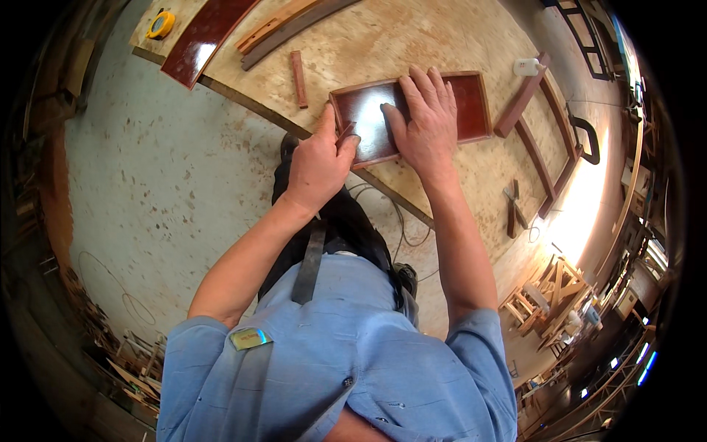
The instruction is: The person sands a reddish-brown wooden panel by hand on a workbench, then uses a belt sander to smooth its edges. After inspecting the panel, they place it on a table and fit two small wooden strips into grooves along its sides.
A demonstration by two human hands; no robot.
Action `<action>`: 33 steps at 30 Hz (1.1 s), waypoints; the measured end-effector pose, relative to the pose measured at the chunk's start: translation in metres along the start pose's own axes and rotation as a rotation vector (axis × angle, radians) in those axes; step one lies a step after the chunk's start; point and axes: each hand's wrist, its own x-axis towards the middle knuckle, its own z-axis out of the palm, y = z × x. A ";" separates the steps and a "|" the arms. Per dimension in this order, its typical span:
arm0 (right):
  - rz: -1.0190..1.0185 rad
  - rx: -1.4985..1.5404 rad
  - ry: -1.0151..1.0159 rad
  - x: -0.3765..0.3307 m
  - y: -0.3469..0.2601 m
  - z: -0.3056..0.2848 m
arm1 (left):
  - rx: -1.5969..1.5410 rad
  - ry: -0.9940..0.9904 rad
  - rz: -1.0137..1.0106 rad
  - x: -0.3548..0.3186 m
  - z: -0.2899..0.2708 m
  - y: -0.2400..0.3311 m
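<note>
A glossy dark-red wooden panel [471, 107] with a thin raised rim lies at the table's near edge, its near left corner jutting past that edge. My right hand [427, 121] rests flat on its middle, fingers stretched toward the far rim. At the panel's left end, my left hand [320, 166] is closed, index finger along the rim and thumb over the surface. Between that thumb and finger shows a thin reddish-brown piece [345, 133], too small to name. A short reddish wood strip [298, 79] lies on the table just beyond my left hand.
The worn wooden table [405, 37] also holds a yellow tape measure [160, 25], another glossy red board [210, 40], long wood strips [283, 29], a small white bottle [526, 67], a reddish wooden frame [536, 155] and pliers [515, 202]. Cables [401, 225] trail on the floor below.
</note>
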 end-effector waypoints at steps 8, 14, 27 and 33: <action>0.014 -0.001 -0.010 0.001 -0.001 0.000 | -0.089 -0.024 -0.044 0.000 0.001 -0.011; 0.011 0.001 -0.010 0.002 -0.001 0.000 | -0.411 -0.080 -0.137 -0.002 -0.005 -0.026; 0.017 0.021 -0.012 0.002 -0.003 -0.002 | 0.031 0.149 -0.203 0.071 -0.043 -0.100; 0.014 0.016 -0.014 0.001 -0.001 -0.001 | 0.163 0.313 -0.183 0.063 -0.045 -0.080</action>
